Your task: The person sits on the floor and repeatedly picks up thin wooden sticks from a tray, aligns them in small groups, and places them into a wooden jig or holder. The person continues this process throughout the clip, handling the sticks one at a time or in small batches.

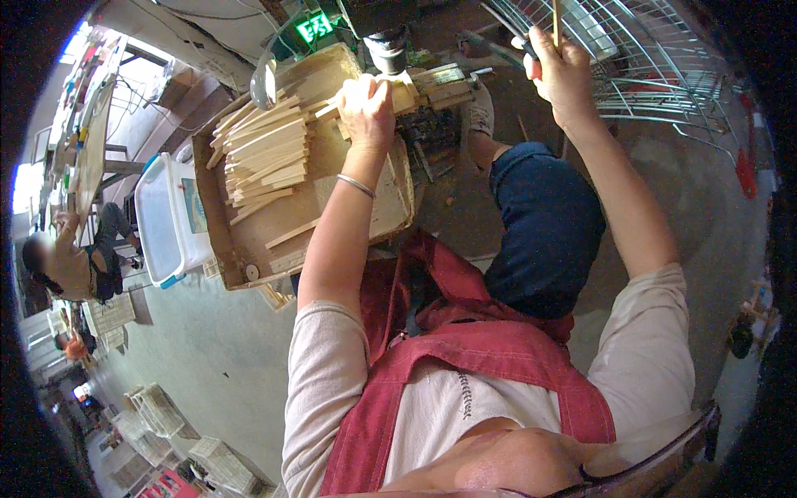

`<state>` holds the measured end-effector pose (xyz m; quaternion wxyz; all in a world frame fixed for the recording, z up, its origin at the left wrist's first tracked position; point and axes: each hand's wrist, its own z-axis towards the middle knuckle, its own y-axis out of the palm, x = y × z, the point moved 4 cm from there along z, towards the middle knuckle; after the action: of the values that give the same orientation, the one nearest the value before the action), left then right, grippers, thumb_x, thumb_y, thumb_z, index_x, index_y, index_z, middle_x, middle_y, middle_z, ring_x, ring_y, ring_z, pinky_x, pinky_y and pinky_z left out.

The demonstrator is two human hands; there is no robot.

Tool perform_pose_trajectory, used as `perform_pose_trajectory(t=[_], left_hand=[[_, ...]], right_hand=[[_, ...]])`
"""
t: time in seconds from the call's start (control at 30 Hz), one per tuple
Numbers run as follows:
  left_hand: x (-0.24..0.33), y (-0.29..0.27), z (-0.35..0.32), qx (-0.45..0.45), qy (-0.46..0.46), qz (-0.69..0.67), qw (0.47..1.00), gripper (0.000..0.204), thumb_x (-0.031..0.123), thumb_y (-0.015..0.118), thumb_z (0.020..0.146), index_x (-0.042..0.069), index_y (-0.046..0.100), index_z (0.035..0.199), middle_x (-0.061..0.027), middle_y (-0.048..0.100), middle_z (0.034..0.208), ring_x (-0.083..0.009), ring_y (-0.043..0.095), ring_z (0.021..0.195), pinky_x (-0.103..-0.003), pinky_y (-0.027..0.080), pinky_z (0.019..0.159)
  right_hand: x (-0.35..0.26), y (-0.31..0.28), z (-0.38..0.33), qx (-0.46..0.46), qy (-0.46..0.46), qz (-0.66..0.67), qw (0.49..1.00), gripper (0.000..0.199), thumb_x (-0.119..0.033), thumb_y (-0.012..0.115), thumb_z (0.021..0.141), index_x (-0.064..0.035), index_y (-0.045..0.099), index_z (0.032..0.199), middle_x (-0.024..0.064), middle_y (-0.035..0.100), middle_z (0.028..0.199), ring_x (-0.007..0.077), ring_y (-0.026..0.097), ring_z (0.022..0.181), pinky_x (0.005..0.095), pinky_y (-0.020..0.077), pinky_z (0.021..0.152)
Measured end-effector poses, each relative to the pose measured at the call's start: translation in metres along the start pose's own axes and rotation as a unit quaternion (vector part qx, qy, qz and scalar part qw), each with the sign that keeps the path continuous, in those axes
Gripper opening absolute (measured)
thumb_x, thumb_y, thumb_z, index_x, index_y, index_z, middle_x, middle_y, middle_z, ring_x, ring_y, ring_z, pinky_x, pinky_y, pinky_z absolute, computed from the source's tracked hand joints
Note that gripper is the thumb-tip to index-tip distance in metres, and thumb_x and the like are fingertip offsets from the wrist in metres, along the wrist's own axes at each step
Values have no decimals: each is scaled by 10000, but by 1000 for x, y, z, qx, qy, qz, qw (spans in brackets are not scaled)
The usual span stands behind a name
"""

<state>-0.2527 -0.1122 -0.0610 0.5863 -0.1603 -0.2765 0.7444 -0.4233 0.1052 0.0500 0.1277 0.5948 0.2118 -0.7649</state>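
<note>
My left hand [366, 112] is closed at a small wood strip [328, 109], beside the lit work spot under a machine head [386, 51]. Its fingertips are partly hidden by the back of the hand. Raised at the upper right, my right hand [564, 75] wraps round a thin wooden stick [557, 21] that sticks up from the fist. A dark lever with a pale end [521, 41] lies against the same fingers; whether they grip it too I cannot tell. Many flat wood strips [266, 158] are piled in a shallow wooden tray [207, 203] left of my left forearm.
A lamp [264, 85] hangs over the tray. A white plastic bin [162, 220] stands left of it. Wire racks [664, 91] rise at the far right, near my right hand. Another person [70, 261] sits far left. Slatted crates [158, 411] stand on the floor.
</note>
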Motion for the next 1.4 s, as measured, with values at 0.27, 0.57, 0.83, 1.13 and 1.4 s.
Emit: perform_pose_trajectory(t=[0.27,0.57,0.83,1.13,1.4], left_hand=[[-1,3,-2,0,4,10,1000,97,97,648,743,129,563,779,-48,508,807,-272,530,798,-402,401,725],[-4,7,-2,-17,-4,26,1000,109,148,714,794,154,606,799,-44,506,795,-279,529,783,-410,412,704],[1,2,1,3,4,28,1000,107,82,645,728,131,558,765,-41,499,778,-260,528,775,-396,399,704],[-3,8,-4,-15,-8,39,999,107,145,688,787,156,583,768,-42,505,801,-275,525,791,-406,400,721],[-6,2,-7,-24,-7,30,999,108,142,699,791,151,593,778,-50,523,819,-283,542,816,-410,405,727]], right_hand=[[33,12,12,-39,85,-45,995,348,-367,580,1021,-55,706,934,3,638,665,27,402,445,206,269,381],[79,29,50,-65,158,-102,980,304,-353,586,1024,-89,735,1032,-31,633,673,16,336,406,224,228,347],[81,61,72,-16,148,-70,986,310,-404,554,1036,-162,686,1180,22,742,813,41,380,372,240,270,323],[74,49,62,-46,165,-112,979,320,-386,541,1042,-119,709,1091,12,668,712,44,392,398,240,262,342],[-46,-5,4,-33,28,-3,999,426,-500,586,993,-95,711,947,-72,418,575,10,309,424,208,222,374]])
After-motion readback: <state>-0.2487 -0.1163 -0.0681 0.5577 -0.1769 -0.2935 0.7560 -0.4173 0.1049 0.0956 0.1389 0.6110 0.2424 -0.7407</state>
